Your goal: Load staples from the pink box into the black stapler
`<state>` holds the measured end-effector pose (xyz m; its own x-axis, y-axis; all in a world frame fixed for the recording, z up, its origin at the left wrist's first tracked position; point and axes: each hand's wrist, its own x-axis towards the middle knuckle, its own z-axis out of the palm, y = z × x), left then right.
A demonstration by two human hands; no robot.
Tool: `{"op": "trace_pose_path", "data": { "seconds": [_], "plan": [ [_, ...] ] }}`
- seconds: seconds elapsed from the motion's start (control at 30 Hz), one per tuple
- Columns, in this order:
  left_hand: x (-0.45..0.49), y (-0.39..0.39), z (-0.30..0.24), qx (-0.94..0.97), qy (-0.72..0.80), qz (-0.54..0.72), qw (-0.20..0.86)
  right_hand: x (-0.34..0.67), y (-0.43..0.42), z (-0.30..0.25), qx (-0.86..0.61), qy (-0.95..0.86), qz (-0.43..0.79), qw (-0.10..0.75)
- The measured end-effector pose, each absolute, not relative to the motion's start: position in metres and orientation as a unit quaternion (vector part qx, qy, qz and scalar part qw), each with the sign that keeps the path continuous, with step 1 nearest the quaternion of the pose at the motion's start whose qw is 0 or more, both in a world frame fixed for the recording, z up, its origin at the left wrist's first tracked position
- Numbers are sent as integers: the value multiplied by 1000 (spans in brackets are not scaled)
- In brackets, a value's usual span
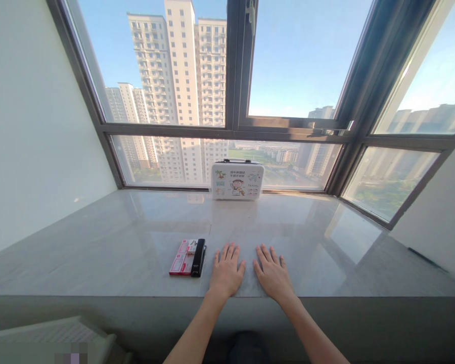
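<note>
My left hand (227, 272) lies flat on the grey marble windowsill (136, 237), fingers stretched forward. Beside it, palm down on the same stone, rests my right hand (273, 273) with its fingers a little spread. Neither hand holds anything. Just left of my left hand, apart from it, is a black stapler (199, 258). Red and white flat boxes (181, 264) lie against the stapler's left side, with a small whitish box (192, 246) at their upper right.
A white carry case (237, 181) with cartoon prints and a black handle stands upright against the window. Dark window frames (227, 132) border the sill at the back and right. The sill's front edge runs under my wrists. A pale stepped object (53, 336) sits below at the lower left.
</note>
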<state>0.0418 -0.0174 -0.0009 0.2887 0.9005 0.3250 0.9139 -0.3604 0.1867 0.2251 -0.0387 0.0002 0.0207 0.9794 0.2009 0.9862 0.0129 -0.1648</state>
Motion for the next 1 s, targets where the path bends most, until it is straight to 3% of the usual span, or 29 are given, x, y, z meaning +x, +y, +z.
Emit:
{"op": "trace_pose_path", "data": {
  "seconds": [1.0],
  "plan": [
    [42,-19,5,-802,-574,-166,15,224,-40,1,-704,-701,-23,114]
  ]
}}
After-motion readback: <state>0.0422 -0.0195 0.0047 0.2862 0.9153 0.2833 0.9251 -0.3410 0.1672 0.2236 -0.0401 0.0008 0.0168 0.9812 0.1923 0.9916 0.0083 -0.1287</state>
